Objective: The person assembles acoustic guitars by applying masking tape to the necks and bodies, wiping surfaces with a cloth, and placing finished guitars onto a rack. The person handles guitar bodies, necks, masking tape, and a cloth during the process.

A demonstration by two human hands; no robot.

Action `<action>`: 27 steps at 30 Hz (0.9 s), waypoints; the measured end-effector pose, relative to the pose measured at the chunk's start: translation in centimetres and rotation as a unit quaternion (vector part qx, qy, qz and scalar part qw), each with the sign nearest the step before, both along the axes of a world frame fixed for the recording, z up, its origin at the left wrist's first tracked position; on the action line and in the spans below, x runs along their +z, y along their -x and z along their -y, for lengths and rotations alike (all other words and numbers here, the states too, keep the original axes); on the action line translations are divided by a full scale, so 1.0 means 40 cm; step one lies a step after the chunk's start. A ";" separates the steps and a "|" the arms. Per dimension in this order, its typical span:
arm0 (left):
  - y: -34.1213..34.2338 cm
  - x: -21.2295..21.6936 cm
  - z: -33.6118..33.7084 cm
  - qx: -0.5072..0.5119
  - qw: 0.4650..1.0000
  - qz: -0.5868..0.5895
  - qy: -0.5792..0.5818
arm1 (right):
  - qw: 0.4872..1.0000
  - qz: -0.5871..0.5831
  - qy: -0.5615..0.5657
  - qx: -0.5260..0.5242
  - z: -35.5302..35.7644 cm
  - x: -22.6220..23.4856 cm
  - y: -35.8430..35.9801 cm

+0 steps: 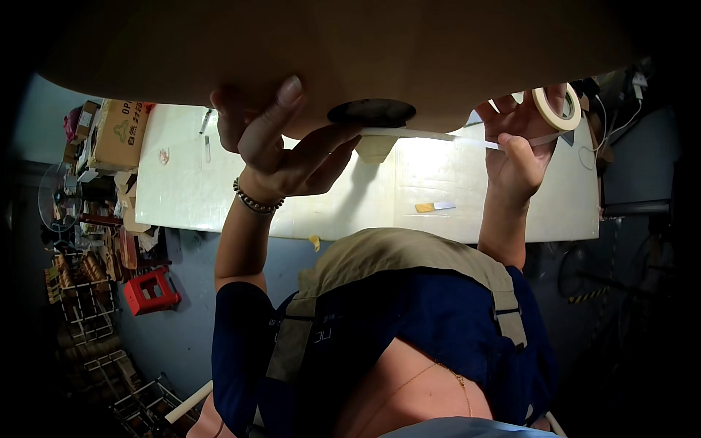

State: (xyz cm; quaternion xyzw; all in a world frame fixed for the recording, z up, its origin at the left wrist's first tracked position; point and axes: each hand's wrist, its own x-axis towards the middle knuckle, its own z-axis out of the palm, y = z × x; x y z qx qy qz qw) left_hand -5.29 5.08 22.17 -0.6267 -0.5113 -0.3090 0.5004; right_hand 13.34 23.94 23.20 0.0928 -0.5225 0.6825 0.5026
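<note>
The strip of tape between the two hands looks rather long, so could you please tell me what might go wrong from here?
The pale tape strip spans freely between the left hand and right hand; slack could let it twist or stick to itself. It also runs close to the dark oval opening in the large brown piece, so it might catch crookedly at the edge. The roll at the right hand could slip and pull the strip askew.

Dark printing (133, 135) marks a cardboard box (109, 155) left of the left hand (272, 157); pale lettering (323, 336) sits on navy clothing (438, 306) below.
</note>
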 end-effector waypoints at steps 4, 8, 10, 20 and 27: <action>-0.002 0.010 -0.003 0.001 1.000 -0.019 -0.006 | 1.000 -0.015 -0.016 0.013 -0.009 -0.008 0.000; -0.011 0.035 -0.019 0.001 0.998 -0.050 -0.026 | 0.999 -0.026 -0.026 0.017 -0.016 -0.015 0.001; -0.012 0.031 -0.017 0.001 0.998 -0.054 -0.018 | 0.999 -0.023 -0.023 0.011 -0.014 -0.015 -0.001; -0.065 0.012 -0.010 -0.062 0.996 -0.003 0.072 | 0.997 -0.019 -0.070 -0.023 -0.012 0.011 -0.018; -0.122 0.003 -0.013 0.042 0.996 0.051 0.062 | 0.953 0.031 -0.245 -0.175 -0.009 0.084 -0.065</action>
